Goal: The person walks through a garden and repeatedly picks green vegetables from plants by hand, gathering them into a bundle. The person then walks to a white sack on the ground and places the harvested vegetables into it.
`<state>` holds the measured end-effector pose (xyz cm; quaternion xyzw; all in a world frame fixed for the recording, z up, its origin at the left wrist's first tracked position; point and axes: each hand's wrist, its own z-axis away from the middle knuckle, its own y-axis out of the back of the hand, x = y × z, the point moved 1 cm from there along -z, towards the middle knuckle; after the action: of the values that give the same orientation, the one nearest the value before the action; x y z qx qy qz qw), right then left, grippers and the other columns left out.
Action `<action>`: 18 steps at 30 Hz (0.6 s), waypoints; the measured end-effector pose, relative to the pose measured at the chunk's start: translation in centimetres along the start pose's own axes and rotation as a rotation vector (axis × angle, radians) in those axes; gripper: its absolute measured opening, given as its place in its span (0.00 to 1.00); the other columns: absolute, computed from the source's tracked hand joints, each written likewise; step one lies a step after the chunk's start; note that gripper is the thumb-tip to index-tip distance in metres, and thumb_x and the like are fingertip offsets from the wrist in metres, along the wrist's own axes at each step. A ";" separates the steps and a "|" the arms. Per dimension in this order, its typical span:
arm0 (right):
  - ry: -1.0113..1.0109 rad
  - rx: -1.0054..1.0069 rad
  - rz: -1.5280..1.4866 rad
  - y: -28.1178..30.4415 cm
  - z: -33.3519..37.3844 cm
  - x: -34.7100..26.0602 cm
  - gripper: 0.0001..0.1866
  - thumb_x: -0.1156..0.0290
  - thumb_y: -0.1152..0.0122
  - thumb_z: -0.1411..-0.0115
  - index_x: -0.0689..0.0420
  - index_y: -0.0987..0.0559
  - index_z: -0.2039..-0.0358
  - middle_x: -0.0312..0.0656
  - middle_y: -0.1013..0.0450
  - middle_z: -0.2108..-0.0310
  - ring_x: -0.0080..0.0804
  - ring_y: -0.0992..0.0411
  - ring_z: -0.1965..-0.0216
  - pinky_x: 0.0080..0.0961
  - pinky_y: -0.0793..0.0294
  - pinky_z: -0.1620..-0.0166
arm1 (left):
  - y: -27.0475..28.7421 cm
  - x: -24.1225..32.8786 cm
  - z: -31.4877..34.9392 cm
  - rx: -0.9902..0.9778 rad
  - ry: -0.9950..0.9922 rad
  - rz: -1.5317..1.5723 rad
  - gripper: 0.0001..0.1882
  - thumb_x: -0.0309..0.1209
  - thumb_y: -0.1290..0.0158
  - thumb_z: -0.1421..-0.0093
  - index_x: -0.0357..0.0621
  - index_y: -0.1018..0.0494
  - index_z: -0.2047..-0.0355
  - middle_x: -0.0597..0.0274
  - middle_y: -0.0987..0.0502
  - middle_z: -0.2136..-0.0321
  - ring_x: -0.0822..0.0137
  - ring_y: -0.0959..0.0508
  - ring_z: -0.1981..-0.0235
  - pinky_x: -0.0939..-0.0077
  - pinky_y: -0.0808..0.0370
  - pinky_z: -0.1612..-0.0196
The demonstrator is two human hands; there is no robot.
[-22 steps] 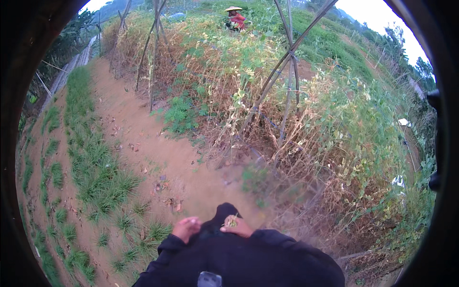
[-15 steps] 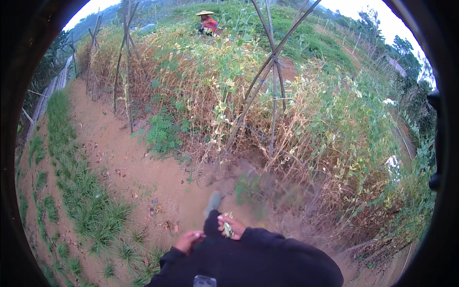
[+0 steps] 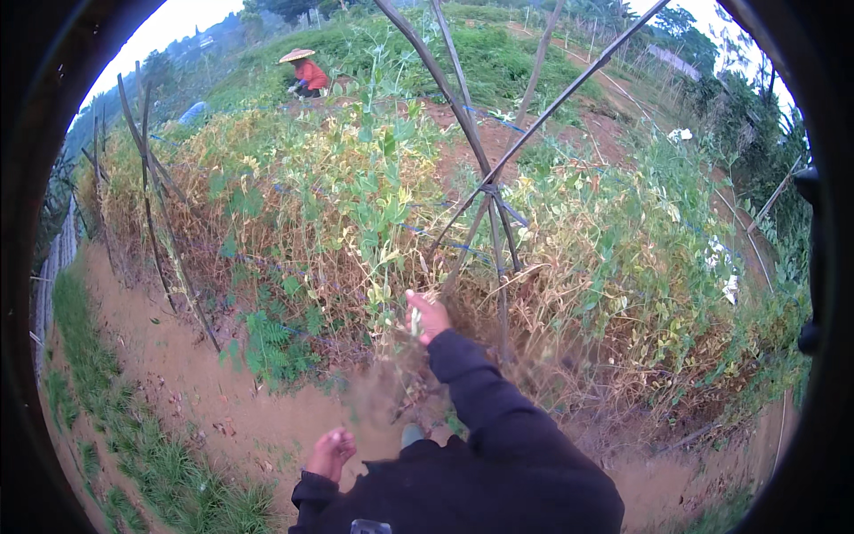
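My right hand [image 3: 431,319] reaches forward into the edge of the drying pea-like vines [image 3: 382,240], its fingers curled round a few pale green pods [image 3: 415,321]. Stems and leaves hang right beside its fingertips; whether it also grips one of them I cannot tell. My left hand [image 3: 329,454] is low in front of my body, palm turned up, with the fingers bent in and the thumb against them. Anything inside those fingers is hidden or too small to name.
Crossed wooden poles [image 3: 489,182], tied with blue line, stand just ahead of my right hand. A bare earth path [image 3: 213,392] runs at left beside tufts of grass [image 3: 169,472]. Farther off, a person [image 3: 309,76] in a wide hat and red top crouches among plants.
My right hand has moved forward and up from near my body to the vines, still with pods. My left hand has shifted slightly left and down. The view has tilted and moved closer to the plants.
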<state>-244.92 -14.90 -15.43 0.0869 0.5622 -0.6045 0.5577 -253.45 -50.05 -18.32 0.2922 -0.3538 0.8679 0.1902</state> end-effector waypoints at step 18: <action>0.158 -0.033 1.185 0.3 -7.2 1.0 0.20 0.57 0.40 0.55 0.58 0.22 0.66 0.44 0.26 0.73 0.31 0.28 0.71 0.28 0.31 0.65 | -13.7 9.6 -26.0 -0.269 -0.006 -0.511 0.14 0.33 0.56 0.41 0.46 0.32 0.55 0.67 0.27 0.64 0.71 0.29 0.68 0.73 0.31 0.62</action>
<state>-248.76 -9.83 -18.84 0.4216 0.4672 -0.1734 0.7576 -263.05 -20.78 -20.31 0.3465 -0.3811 0.7363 0.4388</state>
